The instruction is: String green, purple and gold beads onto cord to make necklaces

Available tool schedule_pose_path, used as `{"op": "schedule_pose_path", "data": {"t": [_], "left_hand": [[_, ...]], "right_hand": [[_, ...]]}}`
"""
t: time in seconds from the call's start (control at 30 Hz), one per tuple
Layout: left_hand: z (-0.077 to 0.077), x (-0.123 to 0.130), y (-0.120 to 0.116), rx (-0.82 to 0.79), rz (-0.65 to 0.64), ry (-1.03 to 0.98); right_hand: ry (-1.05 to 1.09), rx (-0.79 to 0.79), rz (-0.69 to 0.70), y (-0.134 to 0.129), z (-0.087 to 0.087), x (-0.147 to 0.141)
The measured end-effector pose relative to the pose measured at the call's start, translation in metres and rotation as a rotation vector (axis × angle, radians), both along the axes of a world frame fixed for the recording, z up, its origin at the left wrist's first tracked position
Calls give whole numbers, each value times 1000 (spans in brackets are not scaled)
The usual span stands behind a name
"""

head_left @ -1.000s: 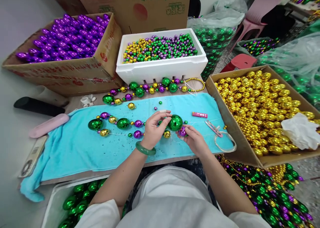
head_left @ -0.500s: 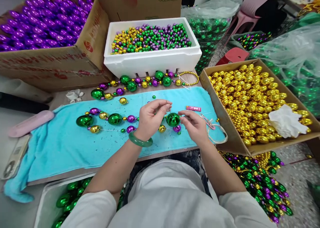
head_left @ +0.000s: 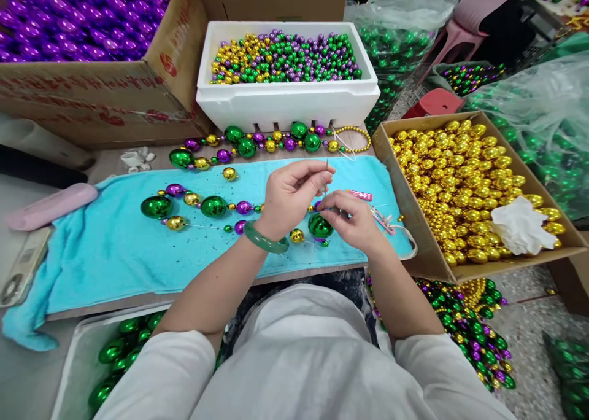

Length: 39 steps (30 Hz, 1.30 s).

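Observation:
My left hand [head_left: 292, 193], with a green bangle [head_left: 265, 239] on the wrist, pinches a thin upright needle [head_left: 326, 183] between thumb and fingertips. Just below and to the right, my right hand [head_left: 352, 220] has its fingers drawn together at the needle's lower end; what lies between them is too small to make out. Under its fingertips rests a large green bead [head_left: 321, 226] on the towel. A partly strung bead garland of green, purple and gold beads, including a green bead [head_left: 157, 207] at its left bend, lies across the blue towel [head_left: 115, 254], partly hidden by my left hand.
Behind the towel lies another garland [head_left: 246, 147] before a white foam box [head_left: 288, 104] of small beads. Cartons of purple beads [head_left: 83, 24] and gold beads [head_left: 455, 193] flank the table. A pink packet [head_left: 360, 195] and scissors [head_left: 383, 220] lie at the right.
My left hand has moved slightly up and right, and the needle now stands out clearly in its fingers. My right hand has left the green bead's side and closed in toward the left fingertips.

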<state>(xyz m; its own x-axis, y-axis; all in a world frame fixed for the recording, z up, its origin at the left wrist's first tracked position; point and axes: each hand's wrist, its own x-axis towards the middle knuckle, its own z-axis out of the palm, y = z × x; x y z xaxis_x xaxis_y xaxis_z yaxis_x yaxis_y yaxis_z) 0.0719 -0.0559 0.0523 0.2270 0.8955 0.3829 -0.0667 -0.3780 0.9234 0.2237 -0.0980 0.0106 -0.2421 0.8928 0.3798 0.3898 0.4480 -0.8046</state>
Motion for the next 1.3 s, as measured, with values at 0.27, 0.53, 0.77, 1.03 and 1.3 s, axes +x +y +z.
{"op": "schedule_pose_path", "data": {"t": [0.27,0.53,0.77,1.03,1.3], "left_hand": [[-58,-7,-1,-116,-169,245],[-108,-30,-46,167,-111,996],[-112,-45,-56,316,-108,1255],[-106,-91,-53,337,-17,1295],[-112,-153,-44,358,132,1444]], "right_hand": [[442,-403,-249,-1,-29,12],[777,-532,-355,-6,-24,41],[765,-532,-418,-10,-31,46],[857,-510,-554,-12,-31,74],[879,-640,-601,-15,-52,75]]}}
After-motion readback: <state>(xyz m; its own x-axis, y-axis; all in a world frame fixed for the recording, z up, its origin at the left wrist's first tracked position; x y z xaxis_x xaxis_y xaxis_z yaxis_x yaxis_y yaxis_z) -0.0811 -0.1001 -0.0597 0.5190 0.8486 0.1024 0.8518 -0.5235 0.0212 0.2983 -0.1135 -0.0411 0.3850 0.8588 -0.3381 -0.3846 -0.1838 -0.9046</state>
